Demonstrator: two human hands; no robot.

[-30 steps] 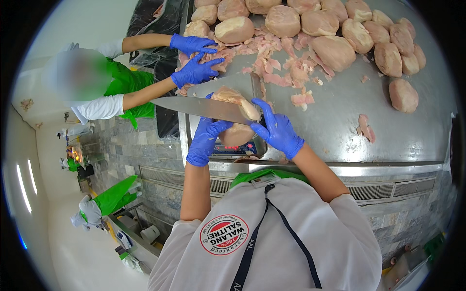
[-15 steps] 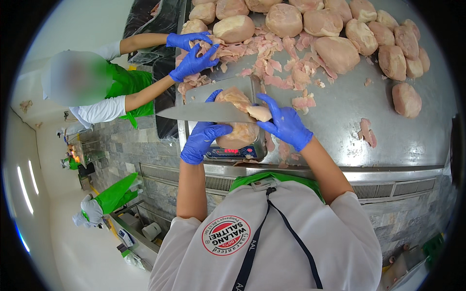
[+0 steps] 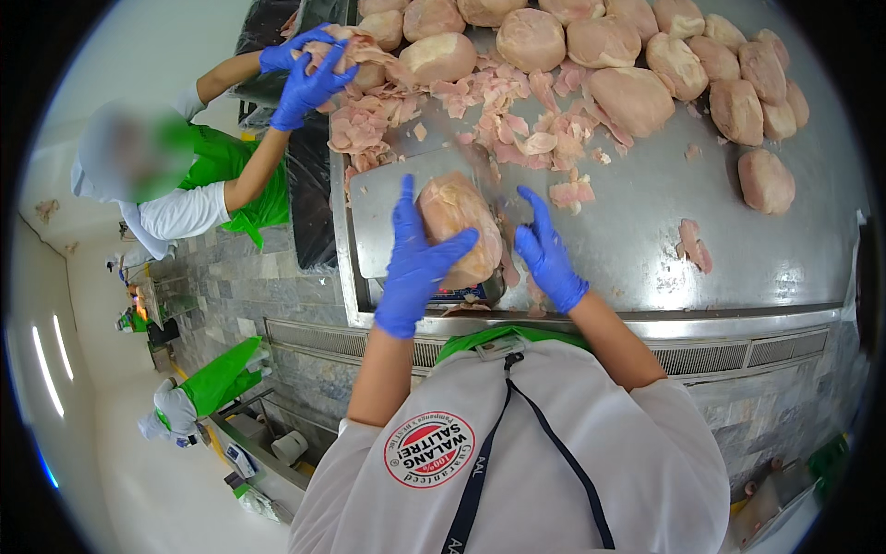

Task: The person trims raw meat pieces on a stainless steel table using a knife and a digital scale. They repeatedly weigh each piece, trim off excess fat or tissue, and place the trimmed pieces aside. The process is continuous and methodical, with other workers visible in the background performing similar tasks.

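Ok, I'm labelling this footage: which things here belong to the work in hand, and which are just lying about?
In hand:
meat piece, with the left hand on it
scale, below it in view

Lying about:
other meat pieces, mostly along the far side
loose trimmings; a co-worker's hands hold some
stray strip, at right

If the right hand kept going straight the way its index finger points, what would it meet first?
Probably the pink meat trimmings strewn on the steel table. The height of the right hand is unclear, so it might pass over them.
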